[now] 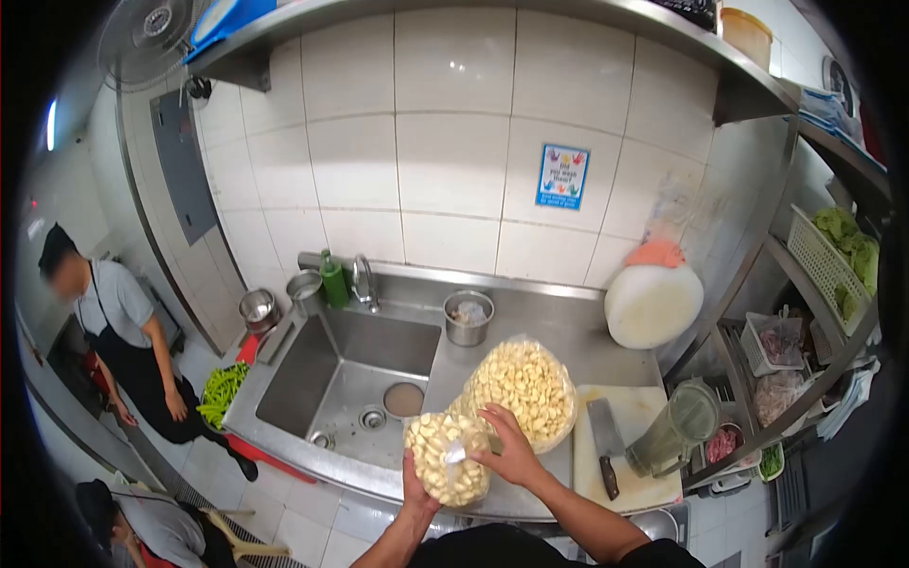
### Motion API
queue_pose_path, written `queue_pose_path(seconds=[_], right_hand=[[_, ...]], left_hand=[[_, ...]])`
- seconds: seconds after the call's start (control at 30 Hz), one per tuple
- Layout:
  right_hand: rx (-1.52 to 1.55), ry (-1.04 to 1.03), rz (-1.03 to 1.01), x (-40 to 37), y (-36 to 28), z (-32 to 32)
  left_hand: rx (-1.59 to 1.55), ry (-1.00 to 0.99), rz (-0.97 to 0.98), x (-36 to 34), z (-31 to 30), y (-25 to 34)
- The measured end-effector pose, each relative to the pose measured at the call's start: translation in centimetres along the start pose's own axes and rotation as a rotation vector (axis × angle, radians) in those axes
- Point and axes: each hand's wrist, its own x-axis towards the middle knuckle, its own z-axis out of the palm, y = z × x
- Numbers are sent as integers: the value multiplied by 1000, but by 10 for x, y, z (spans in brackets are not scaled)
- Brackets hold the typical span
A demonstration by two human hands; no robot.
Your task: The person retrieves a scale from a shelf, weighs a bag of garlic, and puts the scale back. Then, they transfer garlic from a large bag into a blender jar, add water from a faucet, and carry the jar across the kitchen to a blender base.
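Observation:
My left hand (415, 486) grips the lower left side of a small clear plastic bag of peeled garlic cloves (437, 466) at the front edge of the steel counter. My right hand (512, 449) is on the same bag's right side, its fingers curled at the plastic. Just behind stands a larger clear bag of peeled garlic cloves (530, 388), close to my right fingers. A cleaver (605, 434) with a dark handle lies on a white cutting board (649, 475) to the right.
A steel sink (343, 402) lies to the left, a steel pot (469, 322) behind the bags. At right are a blender jug (686, 417) and a shelf rack (778, 260). Green chillies (223, 390) sit far left. Two people (118, 322) are at the left.

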Motion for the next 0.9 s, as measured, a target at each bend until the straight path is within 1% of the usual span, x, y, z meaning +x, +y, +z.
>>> queue_pose_path(seconds=[0.07, 0.1, 0.17, 0.2, 0.23, 0.3, 0.33, 0.37, 0.43, 0.47, 0.53, 0.57, 0.6, 0.63, 0.67, 0.7, 0.77, 0.83, 0.87, 0.9], right_hand=[[571, 151, -32, 15, 37, 25], [612, 140, 10, -27, 0, 30], [888, 193, 171, -27, -25, 15], [1155, 255, 167, -22, -19, 10], [1159, 250, 162, -29, -18, 8], [1474, 370, 247, -42, -15, -3], [1518, 377, 141, -43, -6, -7], [1527, 376, 136, -48, 1, -13], [1651, 358, 87, -62, 9, -29], [1659, 357, 77, -68, 11, -36], [1733, 371, 152, -84, 13, -45], [1774, 390, 195, -94, 16, -47], [1777, 386, 197, -104, 19, -50], [1798, 440, 211, -113, 23, -49], [1825, 402, 287, -124, 31, -50], [1863, 381, 357, -140, 41, -48], [1823, 399, 424, -167, 46, -36], [1882, 403, 282, -183, 48, -33], [1858, 469, 258, -186, 45, -45], [1807, 522, 216, -184, 50, -64]], left_hand=[[-30, -82, 3, 23, 9, 7], [-19, -30, -22, -20, 21, 3], [483, 70, -27, 5, 26, -3], [641, 16, -16, 17, 34, -5], [645, 19, -10, 16, 38, -3], [1173, -165, 79, 14, 50, 3], [1022, -234, 47, 15, 66, 8], [1031, -232, 48, 16, 73, 11], [888, -253, -196, 18, 82, 12], [899, -253, -193, 21, 86, 10], [836, -191, -257, 29, 90, 3], [850, -191, -270, 32, 92, 1], [859, -162, -276, 34, 94, -4], [872, -141, -301, 36, 94, -11], [905, -113, -284, 37, 92, -20], [907, -108, -317, 32, 96, -25], [830, -146, -424, 17, 109, -34], [811, -150, -617, 16, 100, -50], [752, -296, -648, 14, 99, -59], [748, -354, -706, 25, 103, -84]])
